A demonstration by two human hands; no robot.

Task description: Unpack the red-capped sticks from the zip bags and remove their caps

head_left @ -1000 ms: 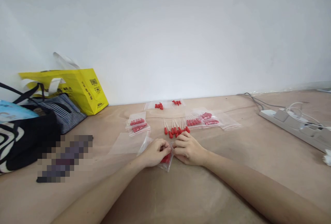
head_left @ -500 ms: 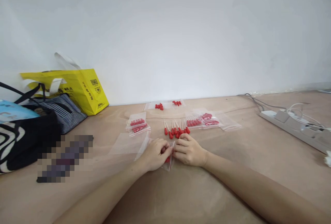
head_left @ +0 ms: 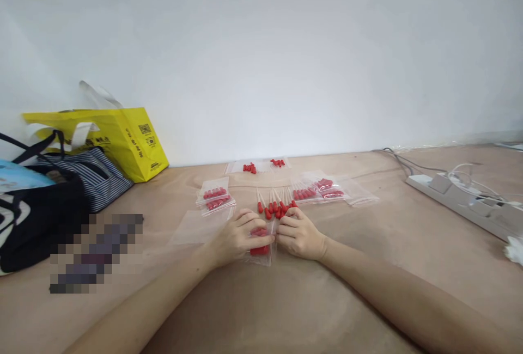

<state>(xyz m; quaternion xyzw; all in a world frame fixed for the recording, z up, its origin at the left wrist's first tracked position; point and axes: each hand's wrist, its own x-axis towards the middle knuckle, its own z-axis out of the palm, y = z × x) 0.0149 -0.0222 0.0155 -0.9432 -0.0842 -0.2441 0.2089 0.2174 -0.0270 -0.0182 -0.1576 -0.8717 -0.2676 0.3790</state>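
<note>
In the head view a small clear zip bag [head_left: 265,258] with red bulb-ended pieces [head_left: 259,250] inside lies between my hands. My left hand [head_left: 239,238] grips it from the left, the index finger stretched across its front. At its right edge, my right hand [head_left: 299,236] is closed in a pinch on the plastic. Just beyond my fingers lies a loose cluster of thin pale sticks with red bulb ends [head_left: 274,208]. A flat clear bag [head_left: 196,227] is by my left wrist.
Filled zip bags lie at left [head_left: 215,194] and right [head_left: 316,189], with more red pieces [head_left: 249,168] on plastic near the wall. A yellow bag [head_left: 134,144] and a striped pouch [head_left: 104,177] stand left. A power strip [head_left: 457,201] with cables is at right.
My left hand has shifted slightly left and its fingers have straightened over the zip bag, so more red pieces show. My right hand stays nearly in place at the bag's edge.
</note>
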